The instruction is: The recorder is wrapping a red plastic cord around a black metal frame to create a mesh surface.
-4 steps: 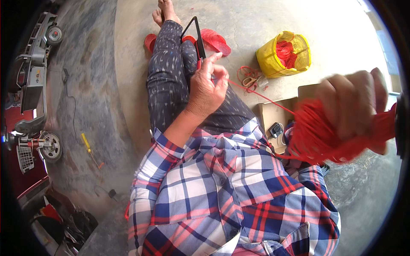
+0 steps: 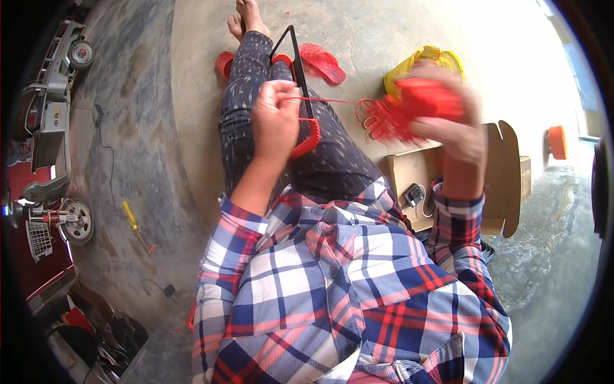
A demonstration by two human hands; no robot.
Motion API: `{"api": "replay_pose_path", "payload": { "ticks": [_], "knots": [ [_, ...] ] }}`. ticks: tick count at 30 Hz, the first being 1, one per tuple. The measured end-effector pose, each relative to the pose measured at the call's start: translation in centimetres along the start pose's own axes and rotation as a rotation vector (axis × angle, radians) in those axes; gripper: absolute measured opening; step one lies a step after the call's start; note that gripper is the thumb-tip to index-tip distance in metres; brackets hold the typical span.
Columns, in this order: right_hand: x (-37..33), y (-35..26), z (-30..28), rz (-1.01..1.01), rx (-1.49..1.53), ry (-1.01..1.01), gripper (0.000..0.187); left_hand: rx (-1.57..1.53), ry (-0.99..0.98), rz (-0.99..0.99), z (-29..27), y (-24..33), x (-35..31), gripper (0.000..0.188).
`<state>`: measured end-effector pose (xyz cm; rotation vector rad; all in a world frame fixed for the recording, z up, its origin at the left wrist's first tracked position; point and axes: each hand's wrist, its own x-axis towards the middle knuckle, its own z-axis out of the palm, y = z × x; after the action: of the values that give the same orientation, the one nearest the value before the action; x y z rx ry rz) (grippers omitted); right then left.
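Note:
My left hand [image 2: 275,121] is closed in a pinch on a red cord [image 2: 323,99] above my lap. From there the cord runs right toward a loose bundle of red cord [image 2: 428,101], which my right hand [image 2: 457,131] grips, blurred by motion. A thin black frame [image 2: 296,54] lies against my legs, just beside the left hand. Red cord is wound in close turns [image 2: 312,136] around its near part. Part of the frame is hidden behind my left hand.
Behind the right hand stands a yellow bag [image 2: 398,70]. An open cardboard box [image 2: 403,176] by my right thigh holds a small black device [image 2: 413,194]. Red slippers [image 2: 322,63] lie past my knees, a yellow-handled tool [image 2: 130,214] on the left floor. A vehicle [image 2: 54,109] stands far left.
My right hand has swung from the far right inward and up with the cord bundle, now in front of the yellow bag. The left hand has shifted left, uncovering the wound cord.

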<state>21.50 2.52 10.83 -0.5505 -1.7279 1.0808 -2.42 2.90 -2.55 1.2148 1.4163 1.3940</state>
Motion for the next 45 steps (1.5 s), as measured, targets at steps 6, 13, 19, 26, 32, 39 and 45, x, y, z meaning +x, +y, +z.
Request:
{"api": "replay_pose_path", "payload": {
  "ticks": [6,13,19,26,32,39,45],
  "knots": [
    [-2.3,11.8,4.9,0.284,-0.912,-0.459,0.025,0.244,-0.200,-0.385,-1.5,-2.3,-1.2,0.017],
    [-1.1,13.7,7.3,0.552,-0.188,-0.127,0.031,0.491,0.052,-0.045,-2.5,-1.0,0.3,0.023],
    [-0.7,11.7,8.3,-0.045,-0.618,-0.185,0.029,-0.291,-0.151,-0.445,-1.8,1.2,0.7,0.031],
    [0.1,9.4,1.8,0.336,0.407,0.522,0.024,-0.130,-0.239,-0.588,-2.0,-0.9,0.2,0.027],
    [-1.5,3.3,-4.1,0.172,0.995,0.459,0.041,-0.274,-0.256,-0.850,-0.3,0.2,-0.2,0.029],
    [-6.7,-3.4,-3.9,0.153,0.783,0.629,0.030,-0.396,-0.304,-0.801,-0.5,-1.1,-0.4,0.022],
    [-9.2,1.7,-10.5,0.046,0.653,0.959,0.022,-0.267,-0.112,-0.498,-0.2,-1.2,-1.7,0.025]
  ]
}}
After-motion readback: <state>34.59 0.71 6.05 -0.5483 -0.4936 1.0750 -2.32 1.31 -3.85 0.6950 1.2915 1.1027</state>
